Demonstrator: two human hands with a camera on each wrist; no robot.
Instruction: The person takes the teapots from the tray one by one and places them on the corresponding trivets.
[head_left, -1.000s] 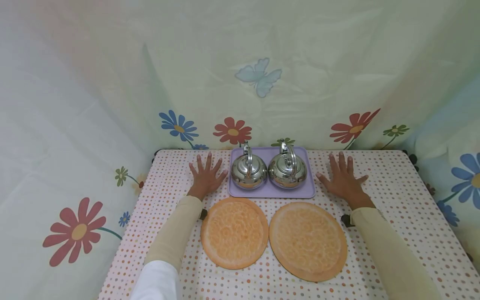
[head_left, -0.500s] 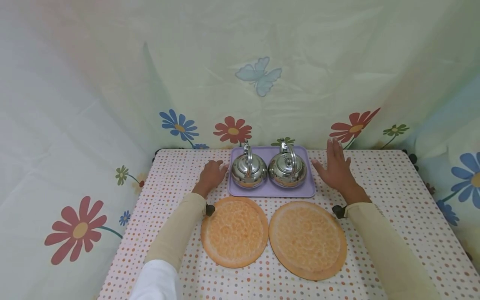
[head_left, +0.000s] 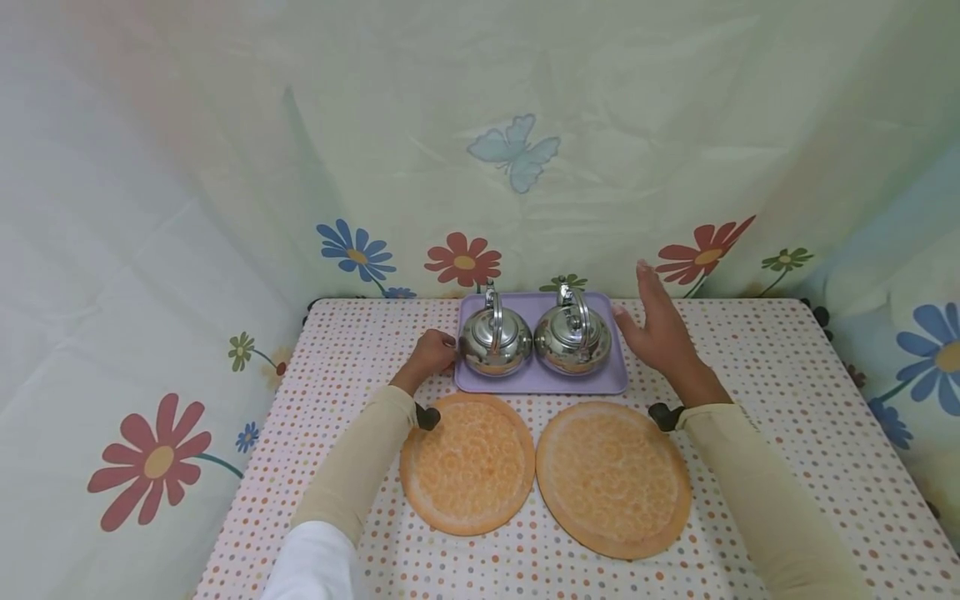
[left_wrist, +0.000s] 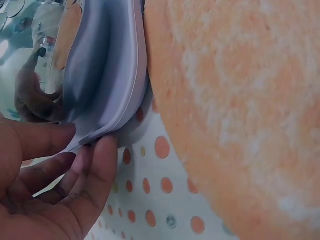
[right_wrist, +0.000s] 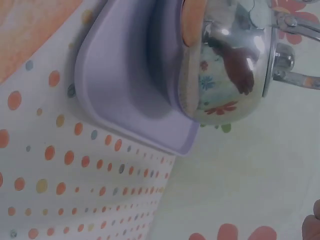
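Observation:
A lilac tray (head_left: 540, 387) stands at the back of the table with two shiny steel kettles on it, the left kettle (head_left: 495, 348) beside the right kettle (head_left: 573, 343). At the tray's left edge, my left hand (head_left: 432, 353) pinches the rim; in the left wrist view its thumb (left_wrist: 45, 137) lies over the rim (left_wrist: 112, 122) and the fingers curl beneath. Just right of the tray, my right hand (head_left: 663, 333) is held with straight fingers and thumb apart, holding nothing. In the right wrist view only some fingertips (right_wrist: 311, 227) show at the corner.
Two round orange-brown mats with a bread-like print, a left mat (head_left: 467, 467) and a right mat (head_left: 613, 483), lie side by side in front of the tray. A floral cloth backdrop (head_left: 375, 150) rises behind the dotted table (head_left: 795, 400).
My left hand has gone from spread flat to curled onto the tray's left rim. My right hand has closed its spread fingers together, turned on edge and moved left toward the tray.

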